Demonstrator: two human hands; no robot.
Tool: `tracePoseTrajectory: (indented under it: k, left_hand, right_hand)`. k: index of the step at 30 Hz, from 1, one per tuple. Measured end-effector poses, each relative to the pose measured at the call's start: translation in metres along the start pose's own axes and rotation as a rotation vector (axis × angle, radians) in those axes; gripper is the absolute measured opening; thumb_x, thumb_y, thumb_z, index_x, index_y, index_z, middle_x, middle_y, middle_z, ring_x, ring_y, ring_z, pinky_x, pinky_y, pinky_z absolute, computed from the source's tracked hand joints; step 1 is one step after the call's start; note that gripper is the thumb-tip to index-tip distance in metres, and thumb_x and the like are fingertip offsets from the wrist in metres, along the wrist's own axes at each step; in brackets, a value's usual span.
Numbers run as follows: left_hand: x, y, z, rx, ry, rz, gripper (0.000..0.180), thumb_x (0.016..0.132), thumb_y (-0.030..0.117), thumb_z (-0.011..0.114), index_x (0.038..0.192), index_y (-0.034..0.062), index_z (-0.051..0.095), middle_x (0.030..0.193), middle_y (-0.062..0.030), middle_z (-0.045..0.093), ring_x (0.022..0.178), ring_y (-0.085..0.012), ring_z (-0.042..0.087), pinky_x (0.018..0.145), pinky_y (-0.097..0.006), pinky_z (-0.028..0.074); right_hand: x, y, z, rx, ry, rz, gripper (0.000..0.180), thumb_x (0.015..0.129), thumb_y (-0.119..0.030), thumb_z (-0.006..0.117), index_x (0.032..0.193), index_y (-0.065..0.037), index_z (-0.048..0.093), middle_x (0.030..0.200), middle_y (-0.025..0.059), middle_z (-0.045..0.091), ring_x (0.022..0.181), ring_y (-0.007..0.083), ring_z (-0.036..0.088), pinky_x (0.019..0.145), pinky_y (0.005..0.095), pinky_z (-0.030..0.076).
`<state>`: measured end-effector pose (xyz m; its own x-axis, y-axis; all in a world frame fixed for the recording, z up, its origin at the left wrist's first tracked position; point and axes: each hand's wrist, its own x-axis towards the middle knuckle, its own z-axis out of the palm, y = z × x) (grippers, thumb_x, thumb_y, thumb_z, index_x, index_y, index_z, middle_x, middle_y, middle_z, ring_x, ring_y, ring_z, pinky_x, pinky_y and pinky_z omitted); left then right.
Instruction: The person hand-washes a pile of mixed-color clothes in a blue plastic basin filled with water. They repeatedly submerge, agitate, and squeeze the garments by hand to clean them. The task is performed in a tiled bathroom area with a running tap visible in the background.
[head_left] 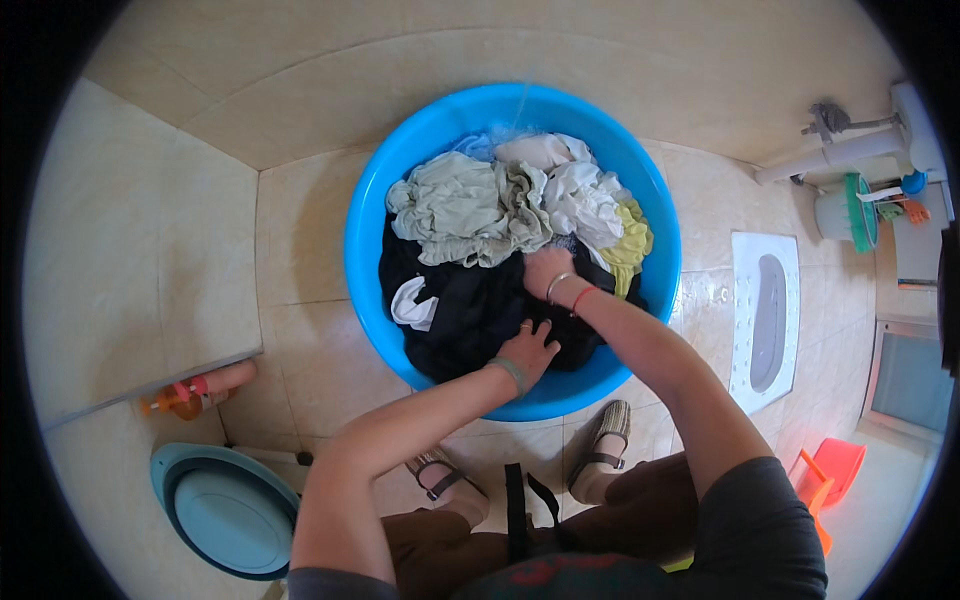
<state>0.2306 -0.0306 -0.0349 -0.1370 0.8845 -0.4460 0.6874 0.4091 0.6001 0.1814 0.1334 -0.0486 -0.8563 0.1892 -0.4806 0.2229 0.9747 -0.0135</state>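
A large round blue tub (362,215) on the floor holds a heap of clothes. Across its near half lies a black garment (450,310). My left hand (531,352) rests on that dark cloth near the tub's front edge, fingers spread. Farther in, my right hand (548,270) is closed at the black cloth, its fingertips partly hidden. Beyond it are a pale grey-green garment (455,200), white cloth (585,205) and a yellow piece (630,245). A small white piece (413,304) shows at the left. A thin stream of water (522,105) falls in at the far side.
A squat toilet (768,320) is set in the tiled floor at right. Bottles (205,388) and a grey-blue basin (225,510) are at left. Pipes (840,155) and a bucket (845,215) stand far right, with an orange-red plastic item (835,470) nearer.
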Motion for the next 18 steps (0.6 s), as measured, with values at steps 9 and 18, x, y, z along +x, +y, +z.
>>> tracePoseTrajectory:
  k: [9,18]
  left_hand:
    - [-0.103,-0.034,-0.161,0.305,0.382,-0.189,0.057,0.076,0.031,0.079,0.125,0.0108,0.057,0.115,-0.0161,0.061,0.111,-0.0361,0.057,0.097,-0.044,0.045]
    - [-0.078,-0.063,-0.129,0.511,0.159,-0.542,0.063,0.070,0.029,0.080,0.124,0.0118,0.050,0.133,-0.0201,0.047,0.125,-0.0412,0.046,0.093,-0.055,0.042]
  right_hand:
    - [-0.097,-0.012,-0.053,0.417,0.220,-0.326,0.089,0.076,-0.069,0.064,0.145,-0.019,0.042,0.152,0.0178,0.037,0.131,0.0382,0.045,0.098,0.0545,0.037]
    - [-0.141,-0.011,-0.064,0.079,0.004,-0.691,0.033,0.068,-0.026,0.076,0.096,-0.018,0.062,0.101,0.0039,0.055,0.098,0.0230,0.059,0.081,0.0456,0.038]
